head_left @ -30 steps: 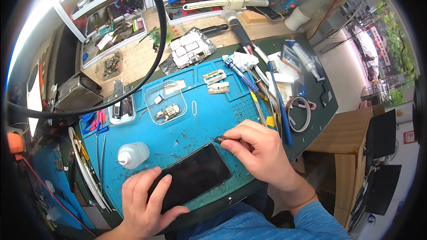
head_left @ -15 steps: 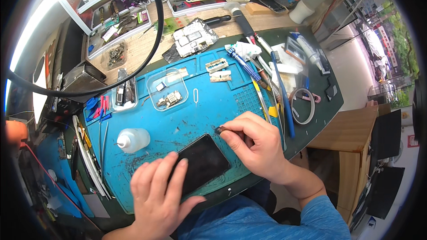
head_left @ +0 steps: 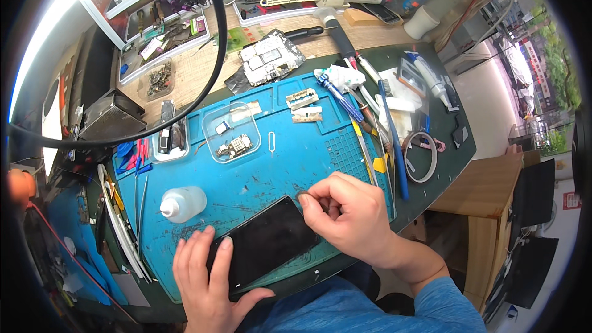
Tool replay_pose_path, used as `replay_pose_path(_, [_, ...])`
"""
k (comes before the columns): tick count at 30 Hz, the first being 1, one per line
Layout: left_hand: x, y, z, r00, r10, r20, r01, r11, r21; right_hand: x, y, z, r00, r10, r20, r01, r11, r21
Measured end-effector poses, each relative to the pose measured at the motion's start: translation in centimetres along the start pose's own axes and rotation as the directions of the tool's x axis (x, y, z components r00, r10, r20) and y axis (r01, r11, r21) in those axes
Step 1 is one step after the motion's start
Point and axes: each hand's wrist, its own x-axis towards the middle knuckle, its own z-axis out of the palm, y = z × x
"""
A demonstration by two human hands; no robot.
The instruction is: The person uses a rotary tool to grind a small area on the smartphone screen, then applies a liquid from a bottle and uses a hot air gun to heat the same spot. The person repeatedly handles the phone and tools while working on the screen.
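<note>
A black phone-sized screen panel (head_left: 262, 243) lies at a slant on the blue work mat near me. My left hand (head_left: 206, 274) rests over its left end, fingers spread, with the fingertips on the dark surface and the thumb stretched along the near side. At the panel's far right corner, my right hand (head_left: 345, 213) is closed in a pinch. A small dark piece (head_left: 302, 197) shows at those fingertips; its kind is too small to tell. A white squeeze bottle (head_left: 184, 203) stands beyond my left hand.
A clear tray (head_left: 231, 132) with small parts and a SIM pin (head_left: 271, 142) lie farther back on the mat (head_left: 271, 172). Brushes, tweezers and a tape roll (head_left: 419, 157) crowd the right. A black cable (head_left: 213, 74) loops across the upper left. A circuit board (head_left: 268, 58) lies behind.
My left hand has slid left, uncovering more of the panel. My right hand has tilted down closer to the panel's corner, still pinching the dark piece, which now shows less.
</note>
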Motion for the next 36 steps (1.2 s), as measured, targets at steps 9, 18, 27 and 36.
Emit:
replay_pose_path(9, [-0.8, 1.1, 1.3, 0.999, -0.009, -0.043, 0.004, 0.993, -0.117, -0.1, 1.1, 0.4, 0.995, -0.096, -0.006, 0.096, 0.995, -0.010])
replay_pose_path(18, [-2.0, 0.7, 2.5, 0.992, -0.035, -0.124, 0.014, 0.985, -0.170, -0.6, 0.5, 0.0, 0.998, 0.045, 0.046, -0.053, 0.982, 0.184])
replay_pose_path(27, [-2.5, 0.1, 2.6, 0.993, 0.067, -0.092, -0.065, 0.998, 0.022, -0.4, 0.8, -0.1, 0.999, 0.021, 0.043, -0.034, 0.947, 0.319])
replay_pose_path(36, [-2.9, 0.3, 2.7, 0.994, 0.067, -0.087, -0.062, 0.996, 0.065, -0.4, 1.2, 0.3, 0.986, -0.164, -0.030, 0.166, 0.964, 0.209])
